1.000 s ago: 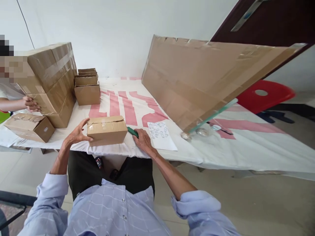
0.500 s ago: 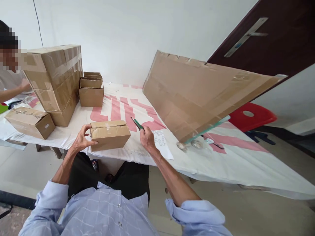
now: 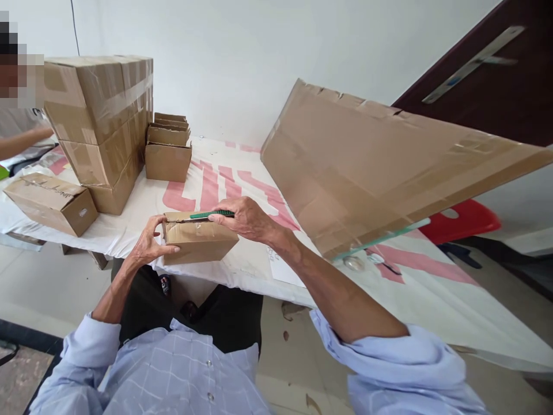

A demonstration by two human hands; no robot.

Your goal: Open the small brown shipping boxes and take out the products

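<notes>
In front of me a small cardboard box (image 3: 199,245) lies on the cloth-covered table, close to its front edge. My left hand (image 3: 151,242) grips the box's left end, thumb on the near side and fingers at the top corner. A green-handled utility knife (image 3: 201,215) is in my right hand (image 3: 248,218), which is closed around the handle above the box's right part. The knife lies almost flat along the seam on the box top, its tip toward the left end. Whether the blade is in the seam I cannot tell.
Stacked taped cartons (image 3: 99,127) stand at the left, with a closed box (image 3: 52,202) before them and open boxes (image 3: 168,158) beside them. A large cardboard sheet (image 3: 367,167) leans at the right. Tape rolls (image 3: 354,263) and a printed paper (image 3: 283,271) lie nearby. Another person's arm (image 3: 26,144) shows far left.
My right hand has moved left with the utility knife, from beside the box to over its top seam. My left hand stays on the box's left end. The view has shifted slightly.
</notes>
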